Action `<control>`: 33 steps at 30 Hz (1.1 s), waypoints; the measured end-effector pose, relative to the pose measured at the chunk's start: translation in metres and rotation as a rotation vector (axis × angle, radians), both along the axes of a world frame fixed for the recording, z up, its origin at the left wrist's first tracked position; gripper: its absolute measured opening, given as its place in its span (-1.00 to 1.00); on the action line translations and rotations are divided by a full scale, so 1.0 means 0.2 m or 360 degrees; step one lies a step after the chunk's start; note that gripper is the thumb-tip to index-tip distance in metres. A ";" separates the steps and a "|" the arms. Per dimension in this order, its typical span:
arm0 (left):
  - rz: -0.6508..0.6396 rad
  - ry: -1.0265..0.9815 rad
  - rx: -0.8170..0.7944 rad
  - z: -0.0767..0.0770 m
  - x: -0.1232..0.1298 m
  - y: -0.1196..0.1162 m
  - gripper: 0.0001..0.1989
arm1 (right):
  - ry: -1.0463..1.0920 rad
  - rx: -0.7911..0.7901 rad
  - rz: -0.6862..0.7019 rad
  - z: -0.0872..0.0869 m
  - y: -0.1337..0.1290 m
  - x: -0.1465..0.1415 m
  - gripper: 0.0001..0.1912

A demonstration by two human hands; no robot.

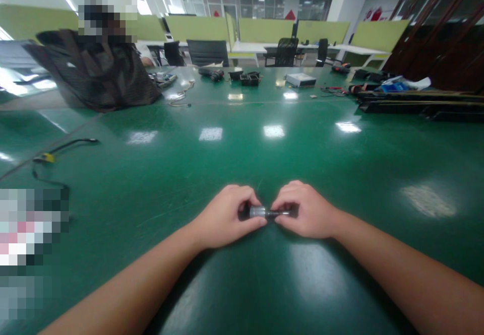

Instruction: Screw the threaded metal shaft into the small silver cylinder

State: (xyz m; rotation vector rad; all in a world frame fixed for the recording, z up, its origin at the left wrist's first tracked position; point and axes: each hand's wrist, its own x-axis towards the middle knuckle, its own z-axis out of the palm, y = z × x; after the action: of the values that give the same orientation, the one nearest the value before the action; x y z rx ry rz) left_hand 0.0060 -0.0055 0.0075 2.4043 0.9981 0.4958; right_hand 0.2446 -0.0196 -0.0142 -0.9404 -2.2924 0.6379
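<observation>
Low over the green table [181,174], a small rod-like object with a silver barrel [257,212], a dark end and a thinner dark shaft lies level between my hands; its exact kind I cannot make out. My left hand [229,216] is closed round the thicker barrel, thumb along the near side and fingers along the far side. At the thinner shaft, the fingertips and thumb of my right hand [304,209] pinch from both sides. Part of the object's left end is hidden in my left palm.
A large dark bag [102,73] stands at the far left. Nearer on that side lie a black cable [73,145] and a blurred-out patch. Along the far edge are a white box [300,79], black parts [245,78] and long dark bars [419,106]. A person is partly visible behind the bag.
</observation>
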 end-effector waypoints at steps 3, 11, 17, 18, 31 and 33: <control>0.0004 0.0010 -0.0006 0.00 0.00 0.00 -0.77 | -0.0015 -0.0015 -0.0021 0.00 0.00 0.00 -0.85; 0.0006 0.0037 -0.0025 0.00 -0.01 0.00 -0.76 | -0.0158 -0.0108 -0.0029 0.03 0.05 0.10 -0.91; 0.0006 0.0040 -0.0027 0.01 -0.01 0.00 -0.77 | -0.0182 -0.0158 -0.0081 0.04 0.07 0.16 -0.93; 0.0006 0.0037 -0.0029 0.01 0.00 0.00 -0.77 | -0.0188 -0.0148 -0.0074 0.04 0.07 0.17 -0.93; 0.0012 -0.0017 0.0006 0.00 0.00 -0.01 -0.77 | 0.0000 -0.0088 -0.0089 0.00 -0.01 -0.04 -0.80; 0.0025 -0.0011 0.0012 0.00 0.00 -0.01 -0.73 | 0.0034 -0.0124 -0.0128 0.00 -0.01 -0.04 -0.76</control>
State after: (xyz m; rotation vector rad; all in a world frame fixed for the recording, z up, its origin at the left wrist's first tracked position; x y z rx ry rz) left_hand 0.0059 -0.0073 0.0084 2.4017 1.0149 0.5139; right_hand 0.2358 -0.0222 -0.0148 -1.0514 -2.2127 0.7035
